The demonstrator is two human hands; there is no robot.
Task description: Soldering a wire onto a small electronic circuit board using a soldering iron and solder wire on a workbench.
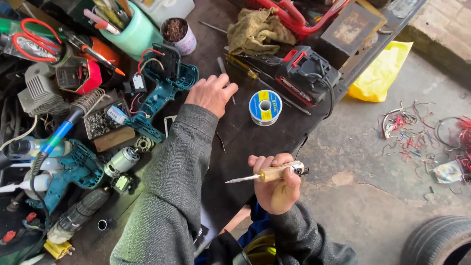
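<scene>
On the dark counter (255,142), one round solder spool (265,107) with a blue-and-yellow label lies just right of the left hand (211,93), which rests loosely curled beside an opened teal drill housing (164,91). Nearer the body, the right hand (275,186) grips one wooden-handled soldering iron (267,174), tip pointing left.

A dark workbench (245,142) carries a solder spool (265,107), rag (258,28) and opened drill housing (164,88).
</scene>
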